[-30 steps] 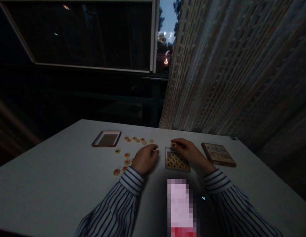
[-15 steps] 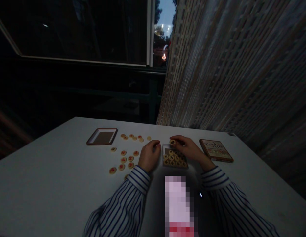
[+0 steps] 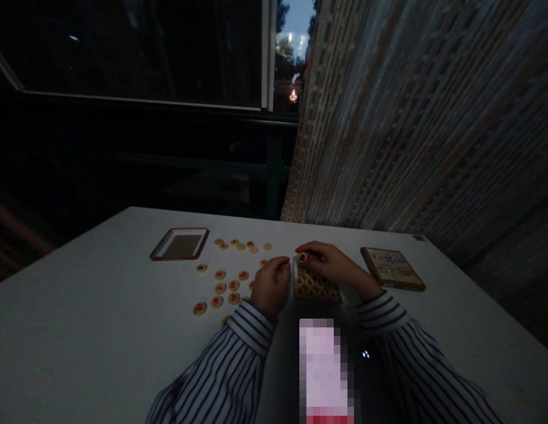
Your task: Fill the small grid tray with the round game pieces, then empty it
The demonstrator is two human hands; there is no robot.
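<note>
Head view: piece [image 3: 302, 258] in right hand [image 3: 333, 262], near left hand [image 3: 271, 287].

White table [image 3: 101, 335]; loose discs [image 3: 233, 285]; tray [image 3: 185, 246]; box [image 3: 299, 272]; case [image 3: 394, 268]

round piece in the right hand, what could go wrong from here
The round piece is held at the fingertips of the right hand, near the far edge of the open box, so it might slip and land outside. The left sleeve, close to loose pieces, could nudge them.
</note>
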